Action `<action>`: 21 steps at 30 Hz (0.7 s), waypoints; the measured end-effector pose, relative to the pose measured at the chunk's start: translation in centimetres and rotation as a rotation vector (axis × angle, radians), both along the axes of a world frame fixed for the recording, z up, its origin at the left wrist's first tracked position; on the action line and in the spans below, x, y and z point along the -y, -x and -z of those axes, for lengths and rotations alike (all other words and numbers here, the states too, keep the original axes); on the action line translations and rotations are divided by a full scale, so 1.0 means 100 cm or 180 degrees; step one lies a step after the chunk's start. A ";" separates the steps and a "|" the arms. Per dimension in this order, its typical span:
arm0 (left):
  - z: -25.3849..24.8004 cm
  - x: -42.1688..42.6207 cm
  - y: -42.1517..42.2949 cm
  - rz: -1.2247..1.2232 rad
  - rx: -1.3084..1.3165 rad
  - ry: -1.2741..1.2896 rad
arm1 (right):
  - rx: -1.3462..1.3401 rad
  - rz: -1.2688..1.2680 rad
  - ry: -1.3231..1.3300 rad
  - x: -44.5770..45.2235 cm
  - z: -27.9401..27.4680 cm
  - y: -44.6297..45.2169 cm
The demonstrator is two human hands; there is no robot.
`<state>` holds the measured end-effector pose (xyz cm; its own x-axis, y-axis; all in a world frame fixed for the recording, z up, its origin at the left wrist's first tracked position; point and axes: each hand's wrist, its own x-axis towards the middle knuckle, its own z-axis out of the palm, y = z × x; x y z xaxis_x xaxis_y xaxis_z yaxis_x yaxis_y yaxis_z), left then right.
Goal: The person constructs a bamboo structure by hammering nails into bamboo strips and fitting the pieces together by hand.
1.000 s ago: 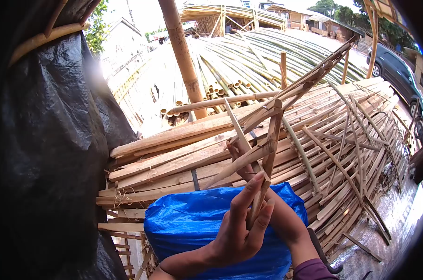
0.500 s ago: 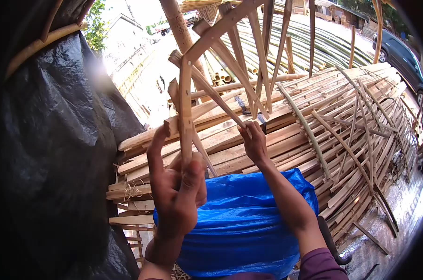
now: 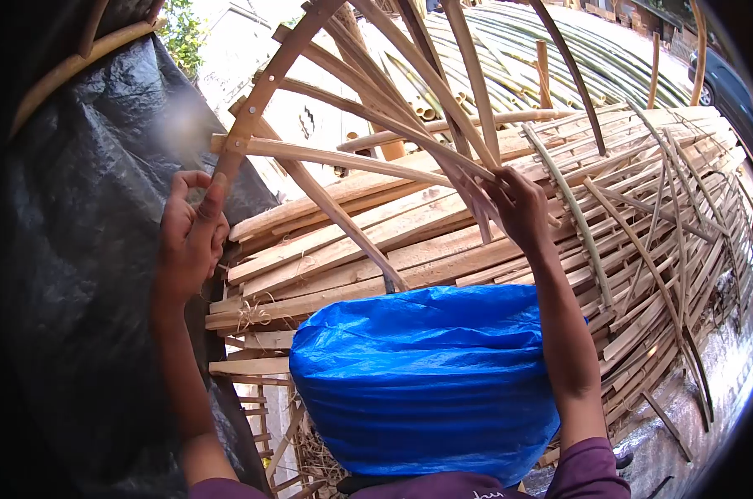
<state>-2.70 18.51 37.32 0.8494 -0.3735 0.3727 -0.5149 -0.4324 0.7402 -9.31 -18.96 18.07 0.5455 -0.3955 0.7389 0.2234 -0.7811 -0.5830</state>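
A frame of flat wooden slats [image 3: 343, 160] spreads out like a fan in front of me. Its slats are fixed by small round rivets to a darker cross strip [image 3: 254, 104] at the left. My left hand [image 3: 194, 233] pinches the lower end of that cross strip between thumb and fingers. On the other side, my right hand [image 3: 519, 208] is closed around a slat close to where several slat ends come together. Under the frame, a blue plastic-covered bundle [image 3: 418, 382] sits close against my body.
Stacked planks and thin wooden strips [image 3: 426, 254] fill the space beyond the blue bundle. A black plastic sheet [image 3: 86, 274] hangs at the left. Long bamboo poles [image 3: 576, 62] lie farther back, and a dark car [image 3: 730, 104] stands at the right.
My left hand has moved left and upward with the cross strip. My right hand has gone right and slightly up, so the slats now fan out wider and lie flatter.
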 end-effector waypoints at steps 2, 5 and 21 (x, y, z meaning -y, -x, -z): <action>-0.012 -0.003 0.003 -0.0210 0.0001 -0.0552 | -0.0042 -0.0042 0.0034 -0.008 0.006 -0.005; -0.018 -0.014 -0.022 -0.0427 0.1458 -0.1647 | -0.0297 -0.0131 -0.0026 -0.020 0.012 -0.013; -0.027 0.006 -0.030 -0.1049 0.1707 -0.1922 | -0.1090 -0.0151 0.0047 -0.062 0.028 -0.017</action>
<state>0.29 17.92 39.99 0.7157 -0.4023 0.5709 -0.5077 -0.8610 0.0298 -7.60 -12.79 15.22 0.7803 -0.3545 0.5152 0.0529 -0.7835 -0.6192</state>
